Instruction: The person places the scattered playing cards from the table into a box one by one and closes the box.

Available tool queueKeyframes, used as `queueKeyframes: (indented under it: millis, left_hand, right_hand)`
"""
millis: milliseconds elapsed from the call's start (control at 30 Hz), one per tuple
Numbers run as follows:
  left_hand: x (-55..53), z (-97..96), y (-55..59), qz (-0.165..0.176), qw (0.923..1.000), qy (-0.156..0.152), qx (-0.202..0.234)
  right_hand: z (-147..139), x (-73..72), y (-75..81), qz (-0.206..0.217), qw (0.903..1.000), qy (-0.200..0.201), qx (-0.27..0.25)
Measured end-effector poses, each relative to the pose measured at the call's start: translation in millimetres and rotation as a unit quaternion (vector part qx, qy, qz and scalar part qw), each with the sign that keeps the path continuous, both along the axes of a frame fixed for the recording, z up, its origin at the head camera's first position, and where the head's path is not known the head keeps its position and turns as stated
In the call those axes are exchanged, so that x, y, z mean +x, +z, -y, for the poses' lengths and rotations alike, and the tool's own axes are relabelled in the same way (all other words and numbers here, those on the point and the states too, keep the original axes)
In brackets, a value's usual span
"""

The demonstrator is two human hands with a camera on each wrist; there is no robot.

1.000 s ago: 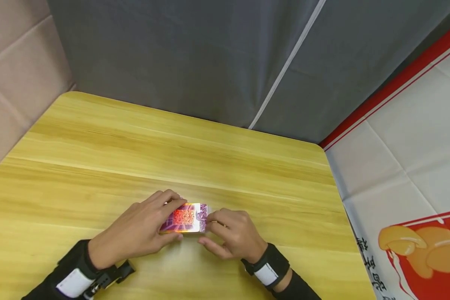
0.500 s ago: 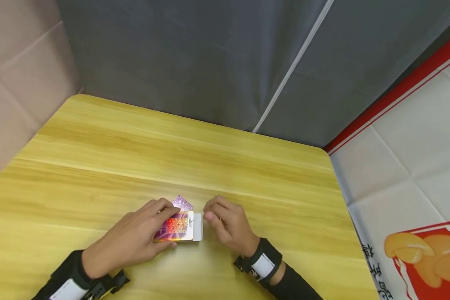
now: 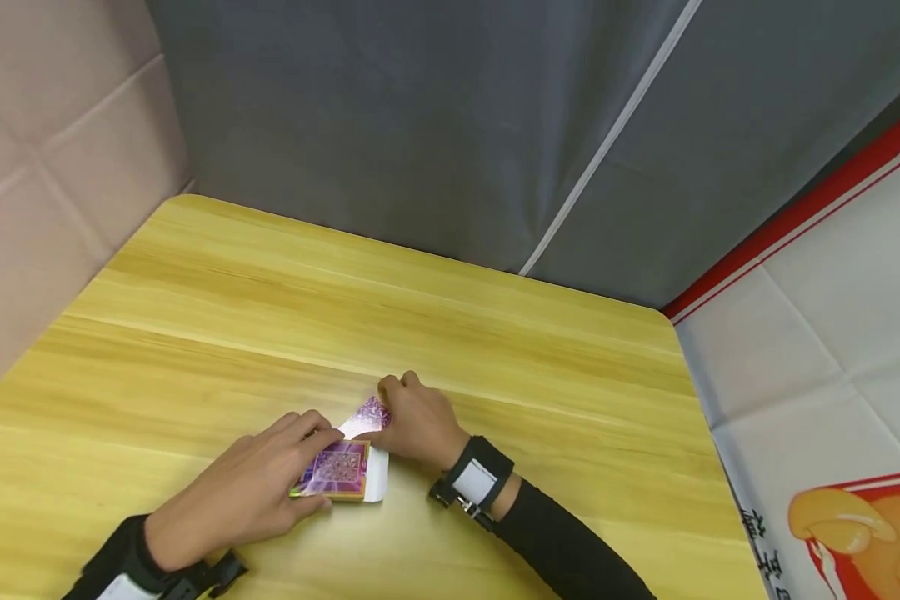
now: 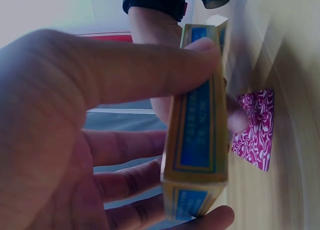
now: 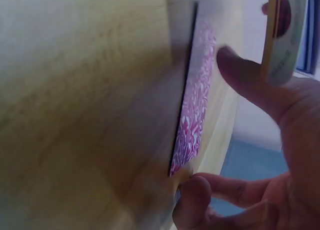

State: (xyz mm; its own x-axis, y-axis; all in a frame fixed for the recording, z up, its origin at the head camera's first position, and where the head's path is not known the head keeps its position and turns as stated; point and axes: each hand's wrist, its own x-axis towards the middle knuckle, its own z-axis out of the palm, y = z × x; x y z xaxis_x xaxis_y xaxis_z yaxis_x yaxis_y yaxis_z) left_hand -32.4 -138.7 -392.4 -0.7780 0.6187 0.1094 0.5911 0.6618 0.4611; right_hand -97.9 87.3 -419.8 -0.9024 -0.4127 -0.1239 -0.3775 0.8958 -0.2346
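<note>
My left hand (image 3: 243, 475) grips a small card box (image 3: 337, 467) by its long sides, thumb along one edge. The box front is shiny purple with an orange border, and its gold and blue side fills the middle of the left wrist view. A white end flap (image 3: 377, 477) sticks out at the right, folded open. Just behind the box, a card with a purple-and-white swirl pattern (image 5: 195, 104) lies on the table. My right hand (image 3: 420, 421) reaches over its right end, fingers bent around its far corner and thumb close beside its near edge.
Both hands work near the front of a yellow wood-grain table (image 3: 420, 317). A grey curtain (image 3: 382, 125) hangs behind it, a pale padded wall (image 3: 52, 167) stands at the left, and a white sheet with a red print (image 3: 870, 517) at the right.
My right hand has left the box's opened end and moved left and back onto the patterned card. The purple end piece gave way to the white flap, and the card came into view behind the box.
</note>
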Motion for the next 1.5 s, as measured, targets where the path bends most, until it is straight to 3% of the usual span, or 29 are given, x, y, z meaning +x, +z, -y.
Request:
queueKeyframes:
  millis: [133,467,567,867,1000,1100,1267,1367,1433,1500]
  left_hand:
    - [-0.1,2.3,-0.5,0.003,0.9999,-0.009,0.013]
    - [-7.5,7.2,5.8,-0.004,0.9998,-0.002,0.019]
    - [-10.1,7.4,6.9,-0.007,0.9998,0.000,0.016]
    - [-11.2,5.7,10.2,-0.015,0.9997,0.003,0.018]
    - [-16.1,2.5,14.7,-0.024,0.9994,0.004,0.023]
    - [-18.3,0.4,17.6,-0.024,0.9994,0.004,0.023]
    - [-19.9,-2.5,19.3,-0.024,0.9994,0.004,0.023]
    - [-21.2,-4.4,19.8,-0.028,0.9993,0.004,0.026]
    - [-21.9,-5.4,20.6,-0.027,0.9993,0.001,0.026]
    - [-22.1,-5.7,21.6,-0.024,0.9994,-0.001,0.024]
  right_hand:
    - [0.4,-3.5,2.6,0.031,0.9994,-0.003,0.011]
    - [-22.8,-2.5,4.6,0.143,0.9836,-0.070,-0.084]
    - [-31.5,-1.0,8.1,0.133,0.9843,-0.077,-0.087]
    - [-58.4,7.8,14.9,0.042,0.9925,-0.107,-0.040]
    - [-63.1,10.1,13.0,0.044,0.9908,-0.122,-0.038]
    - [-66.5,7.7,11.8,0.075,0.9870,-0.134,-0.048]
    - [-77.9,6.5,8.7,0.141,0.9779,-0.120,-0.096]
    - [-90.0,8.8,7.1,0.175,0.9667,-0.103,-0.155]
    - [-99.1,12.1,8.3,0.185,0.9532,-0.104,-0.215]
    - [-106.4,17.4,12.8,0.192,0.9259,-0.121,-0.302]
